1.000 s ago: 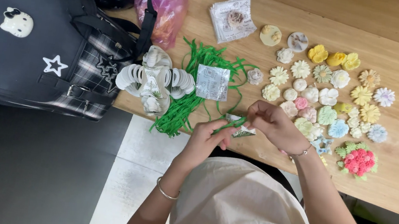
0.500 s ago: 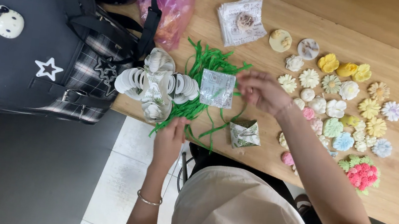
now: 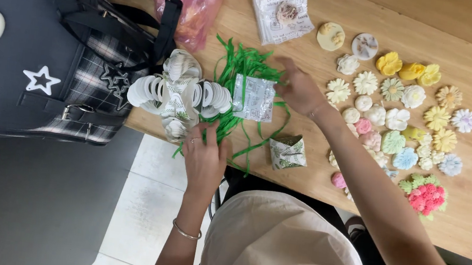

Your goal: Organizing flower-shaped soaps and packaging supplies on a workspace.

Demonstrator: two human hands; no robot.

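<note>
A: Left hand (image 3: 204, 157) flat on green shreds (image 3: 239, 94), fingers spread, pinning the pile at the table (image 3: 314, 177) edge?

B: Yep. Right hand (image 3: 298, 89) pinching the silver packet (image 3: 253, 98) lying on top.

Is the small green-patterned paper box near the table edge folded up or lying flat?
Folded up: the paper box stands with raised sides and a pinched top, apart from both hands.

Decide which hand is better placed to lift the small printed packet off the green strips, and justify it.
Right. The right hand has its fingers at the edge of the printed packet, while the left hand rests lower on the green strips, apart from it.
</note>
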